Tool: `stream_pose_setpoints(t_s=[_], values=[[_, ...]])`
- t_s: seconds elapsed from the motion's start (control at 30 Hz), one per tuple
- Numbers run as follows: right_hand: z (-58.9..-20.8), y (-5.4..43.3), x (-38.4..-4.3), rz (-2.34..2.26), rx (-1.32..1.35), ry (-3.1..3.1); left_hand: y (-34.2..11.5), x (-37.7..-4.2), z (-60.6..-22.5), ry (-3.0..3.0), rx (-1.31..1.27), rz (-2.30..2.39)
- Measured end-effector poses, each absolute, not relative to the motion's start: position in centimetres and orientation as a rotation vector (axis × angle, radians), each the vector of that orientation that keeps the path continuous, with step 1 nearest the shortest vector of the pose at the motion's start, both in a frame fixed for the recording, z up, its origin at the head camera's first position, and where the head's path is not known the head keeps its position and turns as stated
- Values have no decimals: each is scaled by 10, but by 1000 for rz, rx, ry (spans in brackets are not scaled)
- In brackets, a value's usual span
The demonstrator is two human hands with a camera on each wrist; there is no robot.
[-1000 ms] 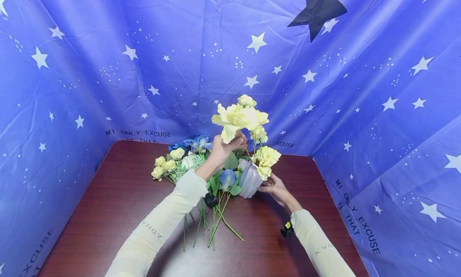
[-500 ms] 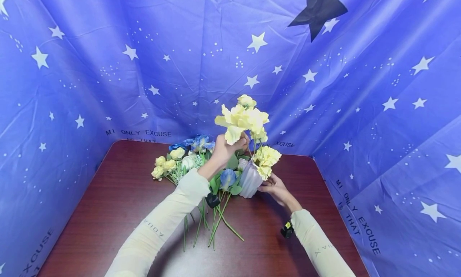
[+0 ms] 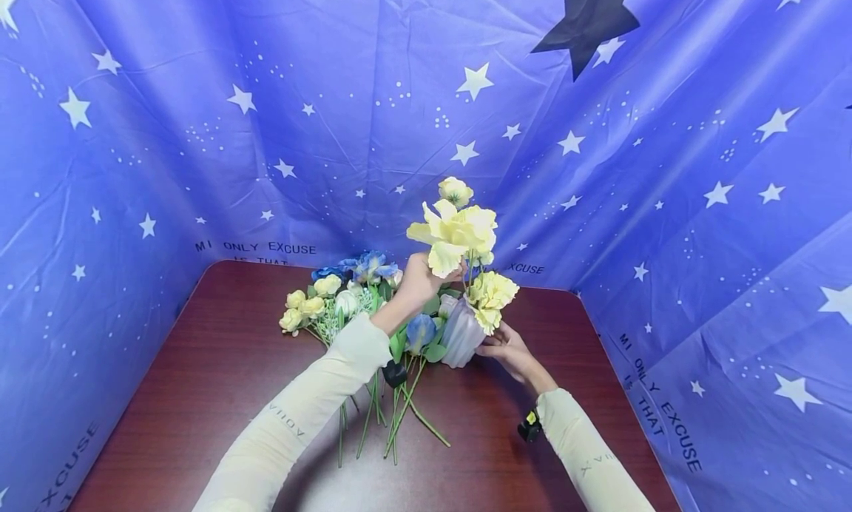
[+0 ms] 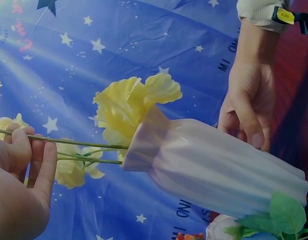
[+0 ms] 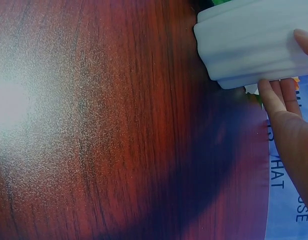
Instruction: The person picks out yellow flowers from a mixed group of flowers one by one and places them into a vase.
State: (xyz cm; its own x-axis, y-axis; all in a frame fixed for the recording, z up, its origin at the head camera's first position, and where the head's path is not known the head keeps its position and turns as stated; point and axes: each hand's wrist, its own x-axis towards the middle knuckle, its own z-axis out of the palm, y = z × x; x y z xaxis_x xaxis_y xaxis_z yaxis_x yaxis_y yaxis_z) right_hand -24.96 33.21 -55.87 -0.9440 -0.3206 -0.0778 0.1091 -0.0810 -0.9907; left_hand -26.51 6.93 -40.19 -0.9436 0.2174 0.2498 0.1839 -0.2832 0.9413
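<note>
My left hand pinches the thin green stem of a large yellow flower between thumb and fingers. That stem runs into the mouth of a pale, ribbed vase, which leans slightly. Other yellow flowers stand in the vase; one ruffled bloom hangs over its rim and a smaller one rises above. Low on the vase's right side, my right hand holds it, thumb on one face and fingers along another. The stems' ends inside the vase are hidden.
Left of the vase lies a pile of artificial flowers: a blue one, small yellow roses and more blue blooms. Their green stems point toward the front of the dark red wooden table. A starry blue cloth surrounds the table.
My left hand has shifted slightly right and down, bringing the large yellow flower lower and closer over the vase. The right hand and vase have stayed nearly in place.
</note>
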Motion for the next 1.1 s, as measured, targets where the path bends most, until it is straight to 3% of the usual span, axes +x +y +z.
stream_pose_setpoints(t_s=[0.33,1.1], values=[[-559,332,-248,-2106,-235,1896,75,-263,-409,2206,602,2312],[-562,333,-249,-2100,-218,1918,88,-259,-417,2315,679,2179]])
